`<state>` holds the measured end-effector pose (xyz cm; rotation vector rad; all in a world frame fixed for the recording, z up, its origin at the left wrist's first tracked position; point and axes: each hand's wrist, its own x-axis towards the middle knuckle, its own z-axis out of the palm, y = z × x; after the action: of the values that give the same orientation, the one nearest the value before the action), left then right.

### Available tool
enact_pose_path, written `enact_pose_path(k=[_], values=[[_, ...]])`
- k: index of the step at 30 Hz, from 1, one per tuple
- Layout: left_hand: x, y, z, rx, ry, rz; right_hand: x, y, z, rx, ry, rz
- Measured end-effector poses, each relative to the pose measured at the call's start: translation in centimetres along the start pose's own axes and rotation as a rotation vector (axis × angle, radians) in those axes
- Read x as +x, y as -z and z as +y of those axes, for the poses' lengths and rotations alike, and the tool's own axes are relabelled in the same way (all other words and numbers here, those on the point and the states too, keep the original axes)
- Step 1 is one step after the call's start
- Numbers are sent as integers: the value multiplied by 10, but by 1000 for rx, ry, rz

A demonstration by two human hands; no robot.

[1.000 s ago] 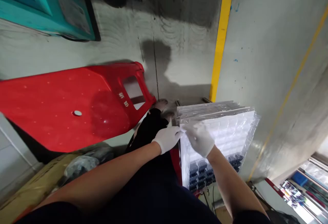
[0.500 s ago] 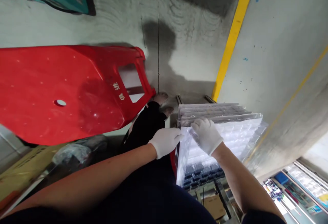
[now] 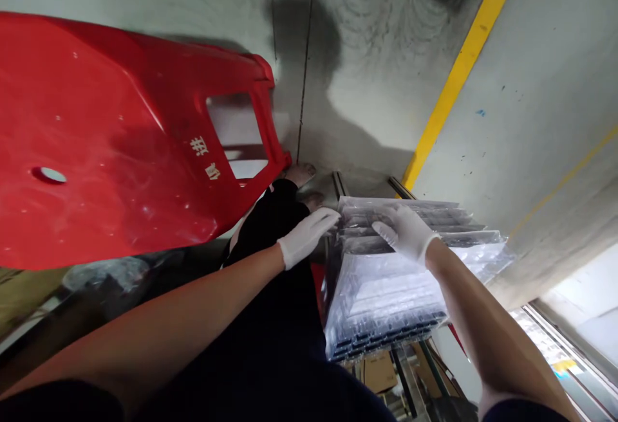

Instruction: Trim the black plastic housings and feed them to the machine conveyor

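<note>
A row of clear plastic-wrapped packs (image 3: 400,280) stands in front of me on the right, with white contents and dark slotted edges low down. My left hand (image 3: 309,237), in a white glove, lies at the packs' left upper corner, its fingers stretched out. Over the upper edges of the packs is my right hand (image 3: 408,235), also white-gloved, with thumb and fingers apart. Its fingertips are on or just above the wrap; I cannot tell which. Neither hand visibly grips anything.
A large red plastic stool or bench (image 3: 111,145) with a cut-out fills the left side. Metal rails (image 3: 403,188) stick out behind the packs. A yellow line (image 3: 463,74) crosses the concrete floor. Below the packs are a cardboard box (image 3: 379,370) and frame bars. Crumpled clear plastic (image 3: 109,280) lies lower left.
Both hands have moved up towards the far edges of the packs and loosened from the front pack's wrap. That pack now leans lower towards me. The view has shifted.
</note>
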<state>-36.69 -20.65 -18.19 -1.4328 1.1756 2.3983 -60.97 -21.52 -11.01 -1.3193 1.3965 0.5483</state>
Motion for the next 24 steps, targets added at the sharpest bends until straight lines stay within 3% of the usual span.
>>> enact_pose_path(k=[5, 9, 16, 24], values=[[14, -22, -13, -180, 54, 69, 31, -12, 3, -127, -94, -147], [6, -24, -8, -262, 78, 56, 34, -6, -2, -250, -171, -220], [-11, -27, 3, -325, 25, 1, 22, 8, -3, -76, -100, -255], [-24, -32, 6, -301, -37, -47, -2, 5, -16, -120, -108, -193]])
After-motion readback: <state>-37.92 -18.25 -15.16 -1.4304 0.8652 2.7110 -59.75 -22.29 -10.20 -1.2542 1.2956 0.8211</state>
